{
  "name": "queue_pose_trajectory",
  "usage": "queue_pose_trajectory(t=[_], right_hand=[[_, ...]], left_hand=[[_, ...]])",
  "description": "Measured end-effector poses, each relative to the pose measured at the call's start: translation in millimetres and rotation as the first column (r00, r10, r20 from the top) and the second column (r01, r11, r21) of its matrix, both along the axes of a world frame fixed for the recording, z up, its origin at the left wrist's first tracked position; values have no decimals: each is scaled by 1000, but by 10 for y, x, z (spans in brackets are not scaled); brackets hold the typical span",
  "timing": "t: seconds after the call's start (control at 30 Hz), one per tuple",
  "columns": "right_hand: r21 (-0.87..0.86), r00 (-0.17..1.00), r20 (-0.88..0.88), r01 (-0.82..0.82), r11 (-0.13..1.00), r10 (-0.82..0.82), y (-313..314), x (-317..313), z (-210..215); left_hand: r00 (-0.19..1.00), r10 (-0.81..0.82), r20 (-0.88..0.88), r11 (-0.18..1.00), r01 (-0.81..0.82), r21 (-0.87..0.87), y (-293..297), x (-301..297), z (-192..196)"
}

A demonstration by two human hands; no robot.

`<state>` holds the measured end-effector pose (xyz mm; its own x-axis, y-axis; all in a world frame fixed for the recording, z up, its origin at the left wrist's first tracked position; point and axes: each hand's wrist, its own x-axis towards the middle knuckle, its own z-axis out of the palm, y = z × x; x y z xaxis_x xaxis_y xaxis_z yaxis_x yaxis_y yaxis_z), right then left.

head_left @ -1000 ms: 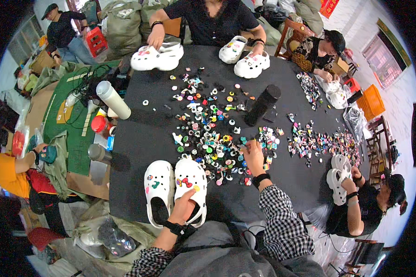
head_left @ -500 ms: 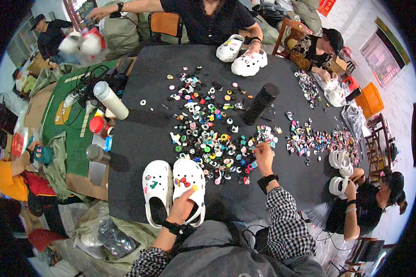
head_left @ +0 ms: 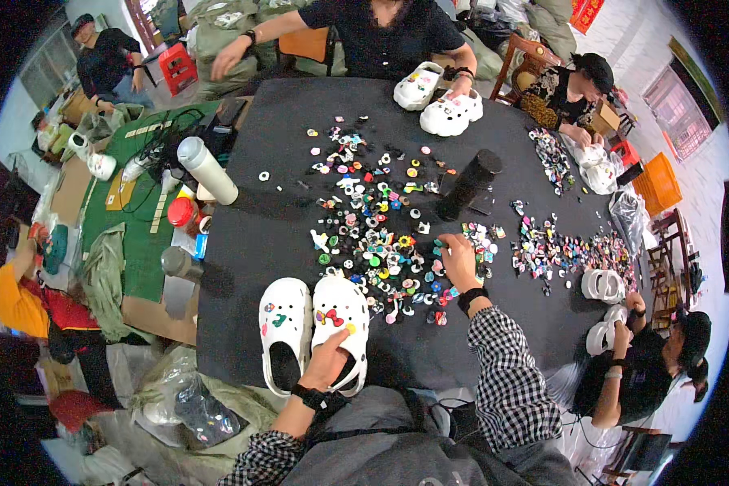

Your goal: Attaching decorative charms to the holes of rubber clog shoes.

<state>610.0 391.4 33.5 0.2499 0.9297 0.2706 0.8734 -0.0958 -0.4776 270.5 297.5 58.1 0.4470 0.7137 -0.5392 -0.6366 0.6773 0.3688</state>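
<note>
Two white clogs stand side by side at the near edge of the dark table, toes pointing away from me. Colourful charms sit in the holes of both the left clog (head_left: 285,298) and the right clog (head_left: 340,293). My left hand (head_left: 326,364) grips the right clog at its opening, thumb close to a yellow charm. Over the right side of a scattered pile of small shoe charms (head_left: 377,223) is my right hand (head_left: 460,263), fingers bent and drawn together. Anything between those fingertips is hidden or too small to name.
A black cylinder (head_left: 471,185) stands beyond my right hand. Another charm pile (head_left: 571,251) lies to the right. Across the table, a person holds a white clog (head_left: 451,113); two more people handle white shoes at the right. A white bottle (head_left: 208,172) and red-lidded jar (head_left: 182,213) stand left.
My right hand has shifted slightly left and away over the charms. My left hand keeps its hold on the clog. The person opposite has lowered an outstretched arm toward the table.
</note>
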Motion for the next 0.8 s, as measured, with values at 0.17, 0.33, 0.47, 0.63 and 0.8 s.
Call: queue_pose_trajectory(t=[0.17,0.33,0.47,0.63,0.8], right_hand=[[-18,982,136,-132,991,134,30,83,-59],[-170,993,69,-82,982,95,81,123,-23],[-123,988,151,22,992,-3,21,224,-28],[-11,969,237,68,998,-64,-44,209,25],[96,979,100,-187,978,178,99,-169,167]], left_hand=[[1000,-12,3,1000,12,-9,3,26,4],[1000,12,7,1000,-12,23,12,34,24],[1000,10,14,1000,-11,11,13,39,65],[1000,9,13,1000,-9,3,9,19,0],[1000,16,2,1000,-16,7,-10,0,-91]])
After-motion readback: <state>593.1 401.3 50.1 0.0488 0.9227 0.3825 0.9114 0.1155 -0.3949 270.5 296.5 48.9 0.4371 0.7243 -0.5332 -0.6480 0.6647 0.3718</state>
